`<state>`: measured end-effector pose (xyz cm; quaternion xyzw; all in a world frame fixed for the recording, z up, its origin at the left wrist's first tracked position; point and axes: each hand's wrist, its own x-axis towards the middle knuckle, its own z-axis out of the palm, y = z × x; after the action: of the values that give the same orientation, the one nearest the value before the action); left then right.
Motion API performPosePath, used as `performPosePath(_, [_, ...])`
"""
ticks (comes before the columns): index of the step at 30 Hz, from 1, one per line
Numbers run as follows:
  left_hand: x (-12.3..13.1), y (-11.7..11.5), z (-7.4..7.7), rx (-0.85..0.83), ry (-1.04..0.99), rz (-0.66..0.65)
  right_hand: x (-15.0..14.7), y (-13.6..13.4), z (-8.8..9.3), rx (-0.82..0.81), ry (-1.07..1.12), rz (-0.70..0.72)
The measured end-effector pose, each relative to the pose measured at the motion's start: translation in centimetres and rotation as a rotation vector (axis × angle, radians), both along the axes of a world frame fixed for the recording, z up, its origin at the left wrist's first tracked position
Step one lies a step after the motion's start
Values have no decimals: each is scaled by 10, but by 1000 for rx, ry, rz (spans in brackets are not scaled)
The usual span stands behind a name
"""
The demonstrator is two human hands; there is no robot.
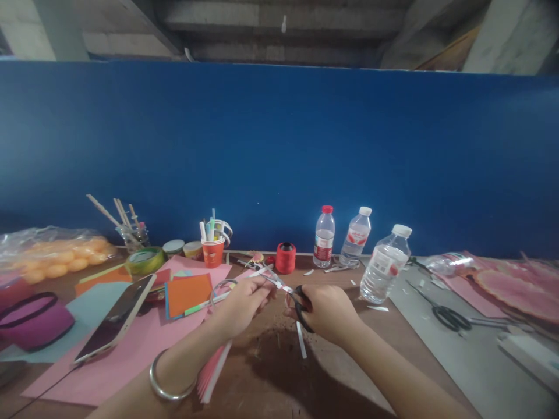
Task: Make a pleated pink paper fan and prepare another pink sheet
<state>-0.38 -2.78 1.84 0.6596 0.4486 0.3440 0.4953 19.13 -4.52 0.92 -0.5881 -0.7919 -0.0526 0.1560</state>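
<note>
Near the middle of the table, my right hand [331, 311] is closed around the black handles of a pair of scissors [303, 309]. The blades point left, toward the fingertips of my left hand [248, 301]. My left fingers are pinched on a thin white strip [262, 270], partly hidden by the fingers and blades; its material is hard to tell. Below the scissors lies a narrow white offcut [301, 340]. Beside my left forearm rests a stack of folded pink paper [213, 372]. A red spool [286, 258] stands just beyond the scissors.
Three plastic bottles [324, 237] stand back right. At the right lie another pair of scissors [449, 317] and pink sheets [506, 285]. Leftward are a phone [116, 320], orange paper [190, 295], a red cup of pens [213, 254], tape [146, 262] and a bag of orange balls [56, 256].
</note>
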Motion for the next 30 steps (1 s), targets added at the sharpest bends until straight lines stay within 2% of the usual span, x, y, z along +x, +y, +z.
performPosePath(22, [1, -3, 3, 27, 21, 16, 2, 2, -1, 16, -59, -37])
performPosePath(30, [2, -1, 0, 3, -16, -23, 2, 4, -2, -82, 15, -33])
